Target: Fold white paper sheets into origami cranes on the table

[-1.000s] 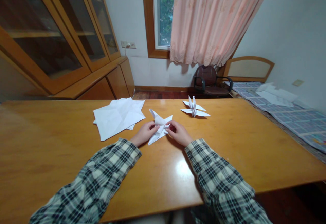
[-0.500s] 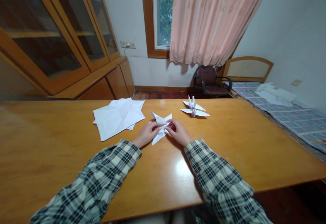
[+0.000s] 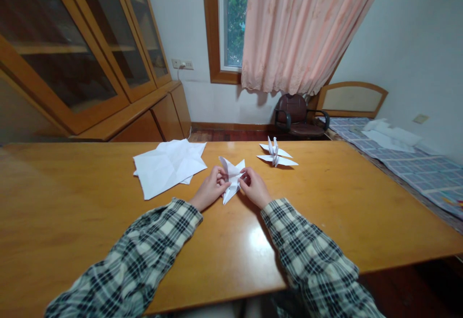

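A half-folded white paper figure (image 3: pixel 231 179) with pointed flaps sits just above the wooden table (image 3: pixel 72 221), between my two hands. My left hand (image 3: pixel 211 189) pinches its left side with closed fingers. My right hand (image 3: pixel 255 188) pinches its right side the same way. Both sleeves are plaid. A finished white paper crane (image 3: pixel 275 154) stands on the table behind and to the right of my hands. A loose pile of creased white paper sheets (image 3: pixel 168 166) lies to the left of my left hand.
A wooden cabinet with glass doors (image 3: pixel 72 53) stands at the left wall. Behind the table are a window, a pink curtain (image 3: pixel 300 29) and a dark office chair (image 3: pixel 300 115). A bed with a checked cover (image 3: pixel 415 164) runs along the right.
The paper figure has turned a little and shifted slightly right between my hands. My fingers have moved closer together on its middle. The crane and the sheets have not moved.
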The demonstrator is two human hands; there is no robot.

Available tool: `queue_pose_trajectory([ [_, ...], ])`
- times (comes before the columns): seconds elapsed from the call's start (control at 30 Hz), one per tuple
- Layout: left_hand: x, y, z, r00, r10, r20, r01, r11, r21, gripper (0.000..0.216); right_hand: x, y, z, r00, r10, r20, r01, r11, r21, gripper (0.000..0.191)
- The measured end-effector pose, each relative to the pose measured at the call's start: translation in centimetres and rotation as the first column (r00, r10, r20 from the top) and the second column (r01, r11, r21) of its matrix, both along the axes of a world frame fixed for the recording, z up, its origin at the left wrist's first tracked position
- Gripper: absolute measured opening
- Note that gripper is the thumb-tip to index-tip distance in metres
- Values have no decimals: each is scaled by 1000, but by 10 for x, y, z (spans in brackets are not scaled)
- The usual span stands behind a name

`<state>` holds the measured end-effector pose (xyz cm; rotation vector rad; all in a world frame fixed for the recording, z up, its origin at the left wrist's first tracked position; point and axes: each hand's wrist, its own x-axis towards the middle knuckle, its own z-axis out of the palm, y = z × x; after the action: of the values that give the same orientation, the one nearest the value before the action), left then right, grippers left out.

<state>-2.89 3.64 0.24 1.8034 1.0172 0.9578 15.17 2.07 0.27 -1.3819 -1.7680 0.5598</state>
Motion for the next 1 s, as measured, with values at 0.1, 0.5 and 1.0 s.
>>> queue_pose_trajectory([
  [0.1,-1,-1,3,988,70,-138,-49,988,148,21,2,1,0,1000,-6,-10,6,1000,-15,20],
  [0.5,0,-2,9,923,-9,-385,184,889,419,18,7,3,-3,999,-22,-37,21,1000,-13,25],
  [1.0,1,-2,8,893,-41,-447,271,843,464,20,17,8,-3,983,-87,162,87,996,9,12],
])
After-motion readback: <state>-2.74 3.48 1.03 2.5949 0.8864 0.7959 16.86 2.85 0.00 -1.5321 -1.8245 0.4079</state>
